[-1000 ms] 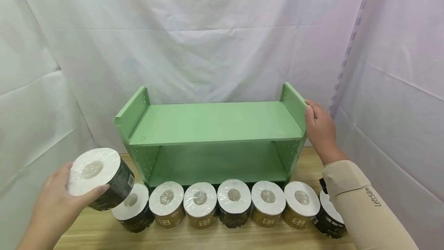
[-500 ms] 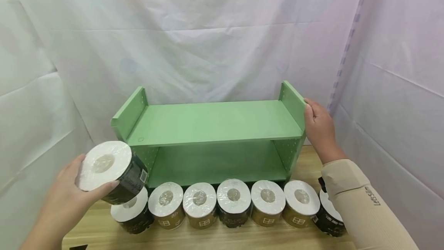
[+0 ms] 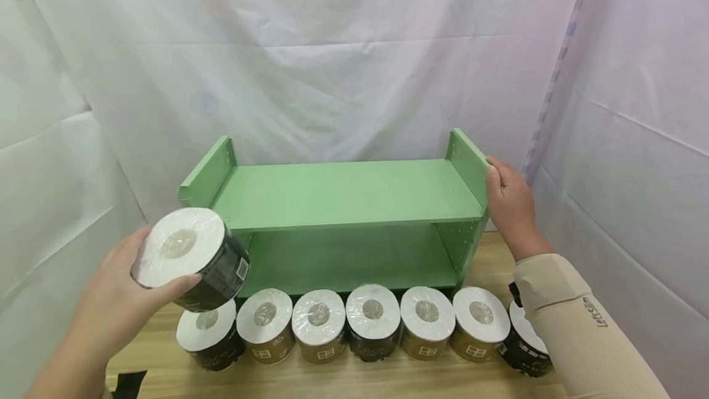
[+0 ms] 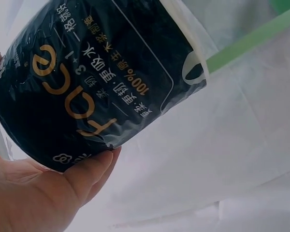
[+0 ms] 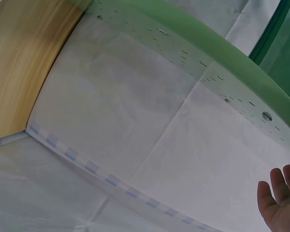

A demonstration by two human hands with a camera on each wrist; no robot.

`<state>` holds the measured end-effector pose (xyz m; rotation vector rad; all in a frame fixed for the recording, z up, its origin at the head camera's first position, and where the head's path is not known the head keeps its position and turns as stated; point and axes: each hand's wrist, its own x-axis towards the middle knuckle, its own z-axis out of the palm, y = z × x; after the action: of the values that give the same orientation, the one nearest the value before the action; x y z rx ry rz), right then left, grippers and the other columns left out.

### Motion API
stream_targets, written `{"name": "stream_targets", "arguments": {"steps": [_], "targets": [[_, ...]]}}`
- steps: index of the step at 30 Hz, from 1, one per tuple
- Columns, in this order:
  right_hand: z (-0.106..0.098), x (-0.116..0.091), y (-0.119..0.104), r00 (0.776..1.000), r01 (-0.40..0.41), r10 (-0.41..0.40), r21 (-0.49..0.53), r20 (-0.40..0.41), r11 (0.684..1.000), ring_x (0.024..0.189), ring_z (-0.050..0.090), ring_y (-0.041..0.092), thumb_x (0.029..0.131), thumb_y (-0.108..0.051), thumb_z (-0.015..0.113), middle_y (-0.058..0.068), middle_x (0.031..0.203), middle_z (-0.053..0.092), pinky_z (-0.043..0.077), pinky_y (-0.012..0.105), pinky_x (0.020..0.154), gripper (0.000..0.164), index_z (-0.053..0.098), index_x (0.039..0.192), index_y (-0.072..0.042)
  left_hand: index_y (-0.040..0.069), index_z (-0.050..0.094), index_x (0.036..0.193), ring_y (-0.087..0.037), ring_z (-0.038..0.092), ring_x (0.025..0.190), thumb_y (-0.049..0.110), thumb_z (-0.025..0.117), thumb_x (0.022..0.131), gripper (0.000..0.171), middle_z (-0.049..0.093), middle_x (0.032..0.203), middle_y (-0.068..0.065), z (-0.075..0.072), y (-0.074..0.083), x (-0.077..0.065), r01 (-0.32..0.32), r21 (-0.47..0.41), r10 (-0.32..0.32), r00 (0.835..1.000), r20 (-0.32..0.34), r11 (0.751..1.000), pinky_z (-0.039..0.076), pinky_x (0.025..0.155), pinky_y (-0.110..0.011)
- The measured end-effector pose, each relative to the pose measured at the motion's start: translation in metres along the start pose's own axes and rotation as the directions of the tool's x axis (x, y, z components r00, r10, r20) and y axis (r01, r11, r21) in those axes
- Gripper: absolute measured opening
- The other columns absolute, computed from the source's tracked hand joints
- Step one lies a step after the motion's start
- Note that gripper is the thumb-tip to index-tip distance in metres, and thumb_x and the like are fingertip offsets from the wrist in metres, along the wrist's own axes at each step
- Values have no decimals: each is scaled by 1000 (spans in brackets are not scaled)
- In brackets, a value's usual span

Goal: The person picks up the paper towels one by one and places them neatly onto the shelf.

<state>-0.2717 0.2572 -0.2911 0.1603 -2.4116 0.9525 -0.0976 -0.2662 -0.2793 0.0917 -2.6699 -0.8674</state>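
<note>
My left hand (image 3: 119, 291) holds a toilet paper roll (image 3: 177, 245) in dark wrapping, thumb on its near side and fingers on its far side. The roll is tilted and raised, overlapping the left front of a green shelf (image 3: 349, 193) in the head view. Gold lettering shows on its wrapper (image 4: 82, 87) in the left wrist view. At the top of the shelf's right side panel (image 3: 468, 168) is my right hand (image 3: 511, 205), thumb and forefinger right at the outer edge. In the right wrist view several loosely extended fingertips (image 5: 280, 186) appear below that panel.
Several wrapped rolls (image 3: 372, 313), some dark and some gold-brown, stand in a row before the shelf. The rightmost dark roll (image 3: 526, 343) is partly behind the right sleeve (image 3: 576, 319). White cloth (image 3: 343, 66) hangs behind and at both sides of the wooden table (image 3: 310, 380).
My left hand has carried the held roll to the right and upward, in front of the shelf's left side. My right hand stays at the right panel.
</note>
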Motion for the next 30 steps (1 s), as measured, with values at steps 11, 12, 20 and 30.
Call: {"name": "stream_targets", "arguments": {"steps": [11, 12, 20, 30], "targets": [[-1, 1, 1, 1000, 2, -2, -12, 12, 1000, 136, 35, 43, 105, -38, 22, 22, 147, 41, 29, 62, 107, 56, 41, 146, -4, -6, 21, 150, -50, 36, 120, 42, 77, 78, 102, 34, 139, -36, -1, 26, 17, -35, -5, 35, 999, 22, 999, 35, 82, -64], [-1, 1, 1, 1000, 3, -3, -11, 11, 1000, 136, 35, 43, 105, -38, 22, 22, 147, 41, 29, 62, 107, 56, 41, 146, -4, -7, 21, 150, -51, 35, 120, 42, 77, 78, 103, 33, 140, -37, 0, 28, 18, -31, -6, 31, 999, 27, 1000, 35, 83, -65], [-2, 0, 2, 1000, -8, 8, -13, 10, 1000, 135, 36, 44, 105, -38, 22, 23, 146, 42, 29, 62, 106, 56, 41, 146, -5, -5, 26, 148, -46, 40, 115, 44, 76, 79, 99, 39, 135, -33, 4, 44, 31, -20, -29, 21, 999, 24, 999, 39, 81, -61], [-1, 1, 2, 1000, -5, 5, -10, 4, 1000, 135, 35, 43, 105, -37, 23, 22, 146, 42, 29, 62, 106, 55, 41, 146, -6, -6, 24, 149, -47, 39, 119, 48, 75, 79, 102, 35, 139, -33, 6, 55, 47, -9, -35, 10, 1000, 16, 999, 38, 86, -65]]}}
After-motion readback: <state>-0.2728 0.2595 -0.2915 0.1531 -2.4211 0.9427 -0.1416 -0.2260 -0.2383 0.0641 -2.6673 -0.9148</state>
